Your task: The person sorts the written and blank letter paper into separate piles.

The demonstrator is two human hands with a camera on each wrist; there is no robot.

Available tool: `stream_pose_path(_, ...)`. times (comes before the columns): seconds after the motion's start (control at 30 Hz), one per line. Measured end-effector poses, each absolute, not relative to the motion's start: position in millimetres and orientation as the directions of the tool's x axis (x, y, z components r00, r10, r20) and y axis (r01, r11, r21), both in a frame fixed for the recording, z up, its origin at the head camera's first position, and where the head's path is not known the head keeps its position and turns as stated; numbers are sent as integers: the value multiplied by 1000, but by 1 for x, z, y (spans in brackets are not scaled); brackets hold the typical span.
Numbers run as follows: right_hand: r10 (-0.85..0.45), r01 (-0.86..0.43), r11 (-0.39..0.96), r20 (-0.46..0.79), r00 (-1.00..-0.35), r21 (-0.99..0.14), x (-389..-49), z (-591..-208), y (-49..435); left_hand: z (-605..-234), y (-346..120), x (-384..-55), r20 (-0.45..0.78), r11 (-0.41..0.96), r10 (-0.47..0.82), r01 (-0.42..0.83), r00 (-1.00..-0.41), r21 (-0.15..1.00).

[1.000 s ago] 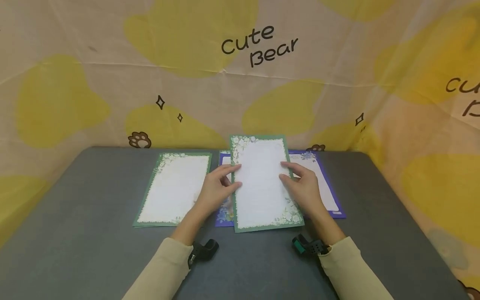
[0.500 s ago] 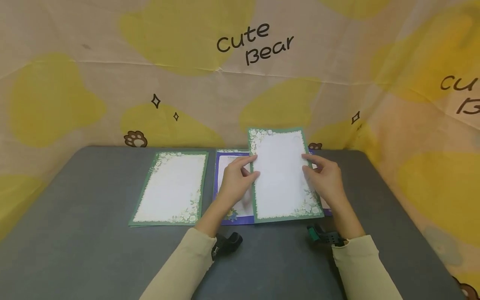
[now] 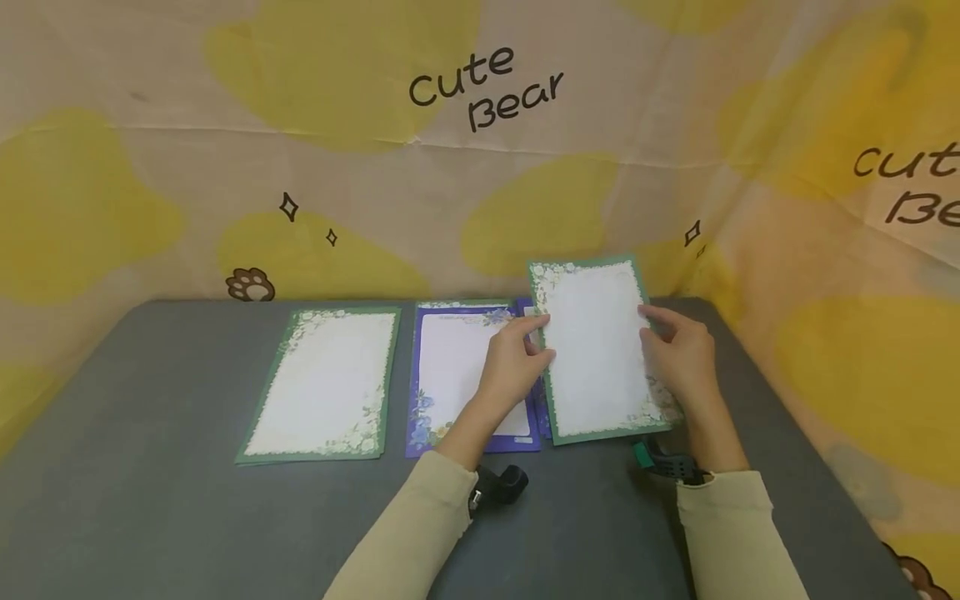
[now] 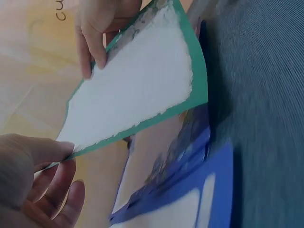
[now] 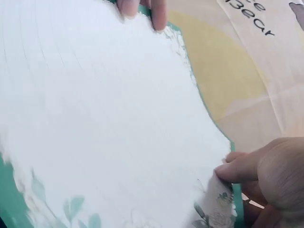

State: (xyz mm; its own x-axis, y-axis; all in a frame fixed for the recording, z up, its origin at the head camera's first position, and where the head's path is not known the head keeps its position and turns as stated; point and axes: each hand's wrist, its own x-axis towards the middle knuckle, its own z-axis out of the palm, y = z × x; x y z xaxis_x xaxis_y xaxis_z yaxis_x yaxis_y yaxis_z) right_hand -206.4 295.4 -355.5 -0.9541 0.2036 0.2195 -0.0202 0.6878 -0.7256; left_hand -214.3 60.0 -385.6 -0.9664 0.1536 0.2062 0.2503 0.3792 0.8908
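Observation:
A sheet of paper [image 3: 596, 350] with a green floral border and white middle is held up between both hands, tilted, over the right part of the table. My left hand [image 3: 513, 358] pinches its left edge between thumb and fingers. At the opposite edge my right hand [image 3: 686, 354] pinches it the same way, as the right wrist view also shows. Behind the left hand lies a sheet with a purple border [image 3: 442, 358] and blue flowers. More purple-bordered paper [image 4: 175, 142] shows under the raised sheet in the left wrist view, mostly hidden by it.
At the left lies a stack of green-bordered sheets [image 3: 322, 383]. All the paper is on a dark grey table [image 3: 150, 483]. A cloth backdrop [image 3: 360, 167] with yellow patches and lettering rises behind the table's far edge. Each wrist wears a black band.
Both hands have carried the green-bordered sheet to the right, uncovering most of the middle purple-bordered sheet. The head view has turned slightly right. The stack at the left stays put on the table.

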Motion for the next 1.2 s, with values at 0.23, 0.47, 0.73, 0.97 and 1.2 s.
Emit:
stream_pose_path(0.23,173,-46,718,242,-955,-695,-215,-377,297,-400,71,-218,193,428,97,216,-976,877)
stream_pose_path(0.47,147,-89,758,302,-942,-646,-222,-399,295,-411,73,-223,233,652,112,248,-966,716)
stream_pose_path(0.73,95,-130,769,313,-945,-626,-221,-416,296,-418,73,-226,286,772,173,310,-943,555)
stream_pose_path(0.97,39,-149,788,291,-956,-597,-221,-424,301,-425,72,-227,256,802,197,306,-946,513)
stream_pose_path(1.2,-21,-163,852,280,-960,-498,-222,-428,302,-427,71,-227,233,818,207,299,-950,492)
